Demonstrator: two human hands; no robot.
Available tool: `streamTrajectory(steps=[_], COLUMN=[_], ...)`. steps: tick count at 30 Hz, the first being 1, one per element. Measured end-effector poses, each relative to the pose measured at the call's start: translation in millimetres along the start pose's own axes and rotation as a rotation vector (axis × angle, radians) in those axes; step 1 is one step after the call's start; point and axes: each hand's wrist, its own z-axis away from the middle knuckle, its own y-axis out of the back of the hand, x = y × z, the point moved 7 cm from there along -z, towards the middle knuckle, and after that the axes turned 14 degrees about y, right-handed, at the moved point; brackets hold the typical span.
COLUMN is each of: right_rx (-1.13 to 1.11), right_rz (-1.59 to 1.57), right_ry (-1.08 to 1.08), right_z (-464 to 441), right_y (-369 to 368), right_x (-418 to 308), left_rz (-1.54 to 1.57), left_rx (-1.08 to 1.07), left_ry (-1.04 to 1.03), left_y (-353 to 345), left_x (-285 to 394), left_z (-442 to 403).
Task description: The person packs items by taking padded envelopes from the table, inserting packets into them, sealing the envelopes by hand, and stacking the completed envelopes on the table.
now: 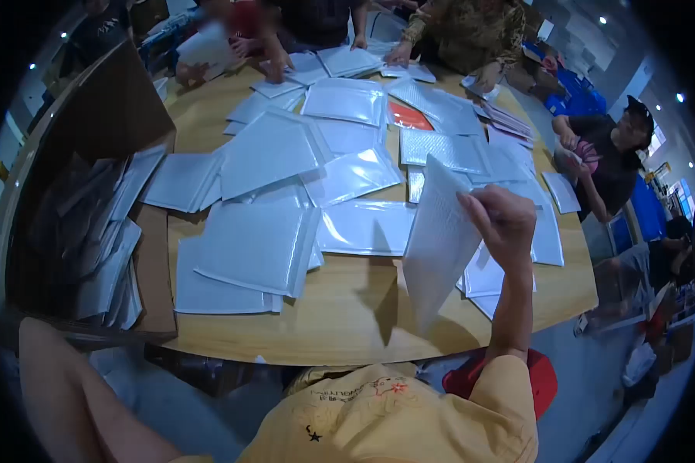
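Note:
My right hand is raised over the near right part of the table, its thumb and fingers pinched on the top edge of a white padded envelope. The envelope hangs tilted, its lower corner just above the wood. My left arm shows at the lower left, but no left hand can be seen. In front of me, white padded envelopes lie overlapping on the wooden table. Among them is an orange-red piece, partly covered by other envelopes.
At the left, a large cardboard box holds a heap of envelopes. Across the table, several people handle envelopes, with a co-worker's hand near the far edge. Another person is at the right. A red stool is beside me.

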Motion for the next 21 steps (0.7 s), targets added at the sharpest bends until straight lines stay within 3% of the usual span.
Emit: streamTrajectory(steps=[21], right_rx=[-0.009], right_rz=[-0.140], right_ry=[-0.110], right_z=[12], right_y=[-14], right_x=[-1], left_rz=[0.136], left_rx=[-0.052], left_ry=[0.142], left_y=[-33], left_x=[2], left_z=[30])
